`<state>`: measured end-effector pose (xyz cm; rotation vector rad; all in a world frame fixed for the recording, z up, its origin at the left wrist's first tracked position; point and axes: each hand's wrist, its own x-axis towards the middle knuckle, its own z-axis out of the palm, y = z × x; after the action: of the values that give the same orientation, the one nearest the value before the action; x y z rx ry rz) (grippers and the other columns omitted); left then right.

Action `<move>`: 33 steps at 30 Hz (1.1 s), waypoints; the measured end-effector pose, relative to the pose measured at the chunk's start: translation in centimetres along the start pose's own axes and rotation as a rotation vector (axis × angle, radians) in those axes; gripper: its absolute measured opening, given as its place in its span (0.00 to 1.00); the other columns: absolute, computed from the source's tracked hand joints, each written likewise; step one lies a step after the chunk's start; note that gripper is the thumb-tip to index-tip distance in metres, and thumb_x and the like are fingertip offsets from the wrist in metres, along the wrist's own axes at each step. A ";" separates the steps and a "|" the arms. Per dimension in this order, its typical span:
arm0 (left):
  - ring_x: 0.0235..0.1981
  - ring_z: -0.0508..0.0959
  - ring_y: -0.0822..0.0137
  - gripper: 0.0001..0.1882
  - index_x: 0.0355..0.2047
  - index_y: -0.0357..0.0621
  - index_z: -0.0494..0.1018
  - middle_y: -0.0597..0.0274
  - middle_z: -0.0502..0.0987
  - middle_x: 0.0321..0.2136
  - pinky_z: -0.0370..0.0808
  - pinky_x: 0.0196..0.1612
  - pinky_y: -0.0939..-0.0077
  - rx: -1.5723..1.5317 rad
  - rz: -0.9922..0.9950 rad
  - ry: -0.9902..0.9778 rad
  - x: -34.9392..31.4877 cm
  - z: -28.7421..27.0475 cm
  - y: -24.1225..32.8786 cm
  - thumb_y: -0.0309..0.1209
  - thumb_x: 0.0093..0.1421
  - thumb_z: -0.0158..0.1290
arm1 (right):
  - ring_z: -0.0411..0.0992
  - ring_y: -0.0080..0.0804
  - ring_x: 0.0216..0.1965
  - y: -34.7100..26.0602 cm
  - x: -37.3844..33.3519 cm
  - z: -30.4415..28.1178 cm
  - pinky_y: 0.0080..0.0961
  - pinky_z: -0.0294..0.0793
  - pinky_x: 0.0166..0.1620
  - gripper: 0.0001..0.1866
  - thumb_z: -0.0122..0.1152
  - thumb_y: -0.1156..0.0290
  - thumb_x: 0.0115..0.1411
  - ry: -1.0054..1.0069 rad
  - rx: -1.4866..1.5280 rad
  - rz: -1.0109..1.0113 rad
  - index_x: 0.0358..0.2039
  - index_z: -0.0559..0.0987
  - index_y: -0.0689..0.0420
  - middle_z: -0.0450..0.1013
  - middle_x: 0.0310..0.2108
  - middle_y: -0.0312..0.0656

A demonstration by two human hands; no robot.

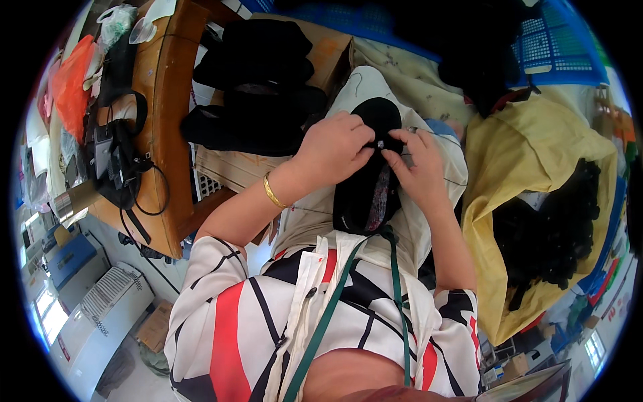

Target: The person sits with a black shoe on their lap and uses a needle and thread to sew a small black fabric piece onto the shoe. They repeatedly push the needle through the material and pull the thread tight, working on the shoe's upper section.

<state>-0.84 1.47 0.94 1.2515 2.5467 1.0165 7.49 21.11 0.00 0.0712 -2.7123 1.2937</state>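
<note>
Across my lap, on a whitish cloth (pixel 439 221), lies a long black soft fabric piece (pixel 362 191) with rounded ends. A slit along it shows a speckled grey-pink inside; its exact kind I cannot make out. My left hand (pixel 335 149) is closed, its thumb and fingers pinching the piece's left edge near the middle. Opposite it, my right hand (pixel 420 164) pinches the right side with bent fingers. Between the fingertips shows a tiny pale shiny spot (pixel 380 144), too small to name.
Stacked black fabric pieces (pixel 254 57) lie on a cardboard box (pixel 328 40) at the far left. Beside them stands a wooden table (pixel 157 87) with a black bag (pixel 120 167). On the right, a yellow sack (pixel 495 167) holds black pieces. A blue plastic crate (pixel 556 47) stands behind.
</note>
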 end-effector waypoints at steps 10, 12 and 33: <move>0.32 0.75 0.58 0.09 0.31 0.45 0.76 0.61 0.75 0.28 0.73 0.33 0.68 -0.153 -0.027 0.033 -0.1 0.6 -1.3 0.26 0.49 0.62 | 0.70 0.37 0.28 0.2 -0.3 1.6 0.29 0.70 0.32 0.11 0.67 0.70 0.56 -0.031 0.263 0.308 0.39 0.79 0.59 0.70 0.30 0.45; 0.32 0.76 0.58 0.09 0.32 0.44 0.77 0.61 0.76 0.29 0.73 0.33 0.68 -0.205 -0.088 0.016 0.1 0.6 -1.6 0.26 0.49 0.62 | 0.70 0.36 0.26 0.2 0.0 1.7 0.28 0.69 0.31 0.11 0.66 0.68 0.57 -0.042 0.436 0.472 0.39 0.79 0.59 0.70 0.31 0.45; 0.39 0.77 0.58 0.22 0.40 0.43 0.74 0.59 0.73 0.36 0.77 0.35 0.67 0.219 -0.041 -0.014 0.9 1.8 1.0 0.35 0.44 0.67 | 0.71 0.34 0.30 -1.0 0.4 0.4 0.29 0.73 0.38 0.14 0.56 0.66 0.66 0.481 0.258 0.140 0.25 0.73 0.59 0.68 0.23 0.39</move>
<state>-0.07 3.44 0.36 1.2447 2.7203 0.7337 7.17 20.16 0.62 -0.3622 -2.1707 1.4655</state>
